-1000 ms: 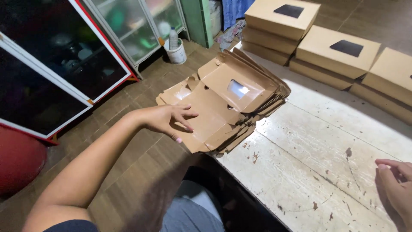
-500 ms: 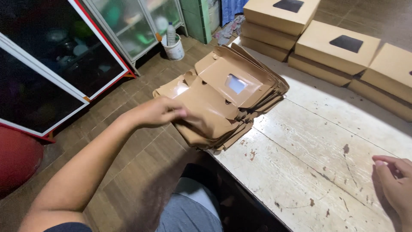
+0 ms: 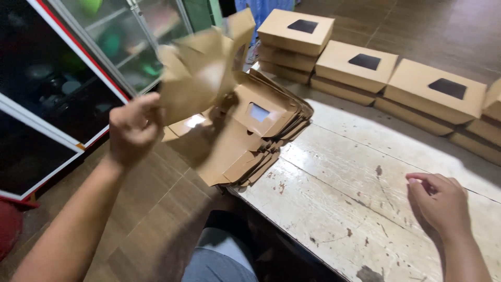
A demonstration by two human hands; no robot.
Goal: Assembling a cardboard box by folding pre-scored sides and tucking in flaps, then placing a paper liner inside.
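My left hand (image 3: 133,128) grips a flat brown cardboard box blank (image 3: 201,70) by its left edge and holds it lifted and blurred above the stack of flat box blanks (image 3: 245,138), which lies at the left corner of the worn white table (image 3: 365,209). The top blank of the stack shows a small clear window. My right hand (image 3: 438,203) rests low over the table at the right, fingers loosely curled, holding nothing.
Folded brown boxes with dark square windows (image 3: 360,70) stand stacked in a row along the table's far side. A glass-door cabinet with red trim (image 3: 78,78) stands at the left on the brown tiled floor (image 3: 151,219). My lap shows below the table edge.
My left hand took hold of the top blank on the stack and lifted it up off the pile. My right hand stayed over the table at the right.
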